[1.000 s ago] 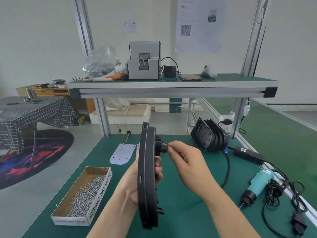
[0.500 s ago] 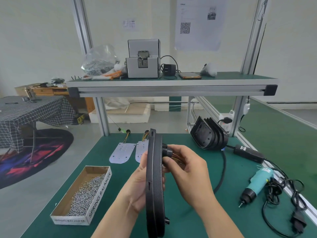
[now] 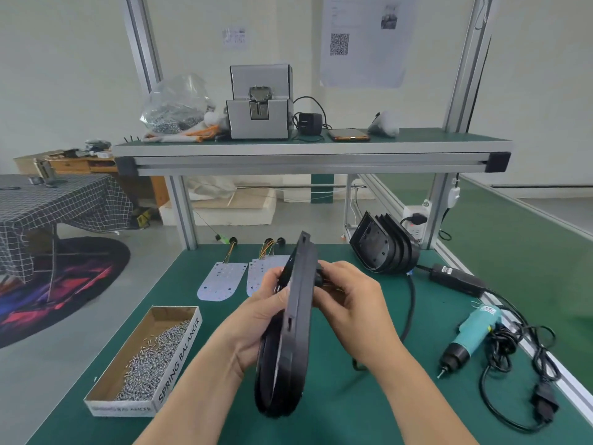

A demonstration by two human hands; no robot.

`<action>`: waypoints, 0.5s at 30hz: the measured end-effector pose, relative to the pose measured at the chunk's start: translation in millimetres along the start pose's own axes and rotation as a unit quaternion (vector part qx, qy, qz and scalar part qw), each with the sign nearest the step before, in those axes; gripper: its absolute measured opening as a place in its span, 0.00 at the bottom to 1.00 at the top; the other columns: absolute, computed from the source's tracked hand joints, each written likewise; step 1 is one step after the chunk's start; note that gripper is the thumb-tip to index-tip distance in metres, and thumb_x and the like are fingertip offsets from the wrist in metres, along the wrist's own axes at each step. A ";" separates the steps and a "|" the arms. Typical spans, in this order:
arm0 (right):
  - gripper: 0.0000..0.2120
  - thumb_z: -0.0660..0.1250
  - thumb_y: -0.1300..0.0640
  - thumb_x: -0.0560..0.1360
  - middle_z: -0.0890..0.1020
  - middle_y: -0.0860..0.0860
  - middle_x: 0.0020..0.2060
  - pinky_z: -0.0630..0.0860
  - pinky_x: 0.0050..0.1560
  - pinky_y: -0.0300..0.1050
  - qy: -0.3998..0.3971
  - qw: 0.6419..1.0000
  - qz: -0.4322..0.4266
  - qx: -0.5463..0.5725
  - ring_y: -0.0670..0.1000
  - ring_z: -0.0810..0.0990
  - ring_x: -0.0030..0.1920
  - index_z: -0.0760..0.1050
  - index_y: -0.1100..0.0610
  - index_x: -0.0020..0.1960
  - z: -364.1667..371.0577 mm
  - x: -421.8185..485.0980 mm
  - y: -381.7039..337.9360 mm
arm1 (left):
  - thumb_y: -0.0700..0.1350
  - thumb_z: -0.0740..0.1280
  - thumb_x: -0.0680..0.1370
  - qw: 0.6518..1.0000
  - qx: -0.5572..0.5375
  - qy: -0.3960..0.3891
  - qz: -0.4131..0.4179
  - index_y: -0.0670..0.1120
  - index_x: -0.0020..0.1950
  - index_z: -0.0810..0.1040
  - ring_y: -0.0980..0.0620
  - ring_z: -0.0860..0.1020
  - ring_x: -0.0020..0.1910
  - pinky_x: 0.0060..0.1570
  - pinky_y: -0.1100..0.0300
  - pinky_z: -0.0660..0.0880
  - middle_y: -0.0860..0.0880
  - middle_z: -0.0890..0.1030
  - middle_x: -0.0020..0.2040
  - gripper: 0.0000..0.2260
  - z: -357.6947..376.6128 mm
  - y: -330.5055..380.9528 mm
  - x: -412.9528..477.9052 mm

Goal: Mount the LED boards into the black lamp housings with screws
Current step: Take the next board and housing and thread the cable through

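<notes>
I hold a black lamp housing (image 3: 293, 335) edge-on above the green bench, tilted with its top leaning right. My left hand (image 3: 256, 316) grips its left face. My right hand (image 3: 349, 303) wraps its right side, fingers closed on a black cable fitting with thin wires at the back. Two white LED boards (image 3: 219, 281) (image 3: 260, 273) with coloured wires lie flat on the mat behind. A cardboard box of screws (image 3: 150, 358) sits at the left. More black housings (image 3: 383, 248) lean stacked at the back right.
A teal electric screwdriver (image 3: 471, 335) with tangled black cord lies at the right, beside a black power adapter (image 3: 457, 279). An upper shelf (image 3: 308, 149) carries a grey screw feeder (image 3: 260, 107), a bag of screws and a phone. Aluminium posts stand at the bench's back corners.
The housing has tilted, its top swinging right and its lower edge dropping. My right hand moved from pinching the fitting at the upper back to wrapping the housing's right side. The camera view shifted slightly.
</notes>
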State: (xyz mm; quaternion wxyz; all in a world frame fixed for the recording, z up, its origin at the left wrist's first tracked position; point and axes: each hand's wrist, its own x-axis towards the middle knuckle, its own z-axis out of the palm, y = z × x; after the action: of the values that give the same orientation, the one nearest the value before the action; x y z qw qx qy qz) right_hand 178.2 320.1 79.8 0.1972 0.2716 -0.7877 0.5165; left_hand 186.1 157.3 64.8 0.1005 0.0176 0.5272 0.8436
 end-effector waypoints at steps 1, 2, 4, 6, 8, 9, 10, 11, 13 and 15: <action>0.12 0.70 0.64 0.76 0.80 0.52 0.44 0.77 0.49 0.52 -0.013 1.000 0.004 -0.004 0.52 0.80 0.46 0.83 0.53 0.57 -2.4 -0.7 2.9 | 0.46 0.75 0.73 0.999 0.022 -0.011 0.021 0.47 0.58 0.76 0.52 0.79 0.30 0.27 0.62 0.76 0.46 0.80 0.39 0.17 -2.1 0.1 1.9; 0.14 0.69 0.66 0.75 0.80 0.53 0.46 0.77 0.51 0.53 -0.030 0.999 0.012 -0.001 0.53 0.80 0.48 0.82 0.53 0.58 -4.2 -1.6 5.1 | 0.46 0.76 0.73 0.998 0.048 -0.010 0.035 0.49 0.59 0.76 0.52 0.81 0.33 0.30 0.60 0.78 0.46 0.82 0.42 0.17 -0.8 2.3 2.2; 0.20 0.65 0.71 0.76 0.81 0.52 0.53 0.78 0.57 0.51 -0.076 0.995 0.035 0.056 0.51 0.81 0.56 0.80 0.53 0.62 -7.9 -4.6 7.8 | 0.47 0.77 0.70 0.994 0.090 0.006 0.061 0.54 0.58 0.77 0.50 0.83 0.40 0.36 0.57 0.80 0.47 0.84 0.48 0.19 -1.8 3.6 4.6; 0.23 0.62 0.74 0.78 0.80 0.51 0.62 0.77 0.61 0.47 -0.071 0.985 0.064 0.142 0.50 0.79 0.63 0.77 0.54 0.66 -13.3 -7.0 12.3 | 0.51 0.80 0.65 0.986 0.135 0.025 0.097 0.58 0.57 0.75 0.50 0.83 0.43 0.40 0.56 0.81 0.50 0.84 0.49 0.24 -0.7 8.6 5.3; 0.15 0.64 0.66 0.81 0.82 0.51 0.58 0.81 0.50 0.44 0.045 0.974 0.125 0.183 0.53 0.82 0.59 0.80 0.53 0.63 -22.2 -6.3 16.7 | 0.55 0.81 0.62 0.966 0.203 0.053 0.149 0.61 0.55 0.73 0.55 0.81 0.42 0.41 0.59 0.80 0.57 0.83 0.45 0.26 1.0 14.4 4.6; 0.09 0.67 0.56 0.80 0.84 0.50 0.51 0.81 0.41 0.42 0.097 0.961 0.169 0.193 0.54 0.83 0.52 0.82 0.51 0.58 -26.9 -8.1 17.8 | 0.56 0.80 0.61 0.952 0.239 0.066 0.179 0.62 0.54 0.72 0.58 0.80 0.41 0.41 0.60 0.80 0.60 0.82 0.43 0.27 1.3 16.2 4.3; 0.12 0.68 0.46 0.77 0.84 0.50 0.44 0.80 0.36 0.41 0.096 0.948 0.212 0.216 0.53 0.84 0.45 0.83 0.51 0.54 -30.8 -10.5 17.5 | 0.56 0.80 0.61 0.938 0.269 0.075 0.205 0.63 0.54 0.71 0.59 0.79 0.40 0.41 0.60 0.80 0.62 0.80 0.42 0.27 3.0 18.2 2.9; 0.20 0.67 0.37 0.72 0.84 0.49 0.39 0.79 0.34 0.40 0.042 0.936 0.247 0.248 0.51 0.83 0.41 0.82 0.51 0.53 -33.0 -13.7 17.5 | 0.56 0.79 0.62 0.925 0.296 0.078 0.227 0.64 0.54 0.70 0.60 0.78 0.40 0.41 0.62 0.79 0.64 0.79 0.42 0.26 3.2 18.7 2.4; 0.29 0.69 0.33 0.67 0.87 0.48 0.46 0.81 0.44 0.42 -0.077 0.912 0.277 0.293 0.49 0.85 0.46 0.79 0.51 0.60 -27.5 -20.6 16.8 | 0.53 0.77 0.66 0.904 0.332 0.044 0.266 0.62 0.55 0.70 0.61 0.76 0.40 0.40 0.66 0.76 0.63 0.77 0.43 0.23 4.3 16.9 0.4; 0.25 0.74 0.45 0.72 0.85 0.51 0.56 0.79 0.60 0.50 -0.073 0.914 0.251 0.311 0.53 0.84 0.58 0.78 0.54 0.65 -17.7 -25.6 15.1 | 0.46 0.75 0.72 0.885 0.366 -0.011 0.287 0.62 0.56 0.69 0.61 0.75 0.41 0.42 0.68 0.74 0.62 0.76 0.44 0.20 5.9 10.5 -1.4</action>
State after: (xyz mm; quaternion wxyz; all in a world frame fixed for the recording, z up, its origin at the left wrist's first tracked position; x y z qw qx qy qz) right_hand 189.1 347.0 60.8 -0.0909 0.1496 -0.6417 0.7467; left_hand 186.7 157.9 76.9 -0.1537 0.2124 0.7696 0.5822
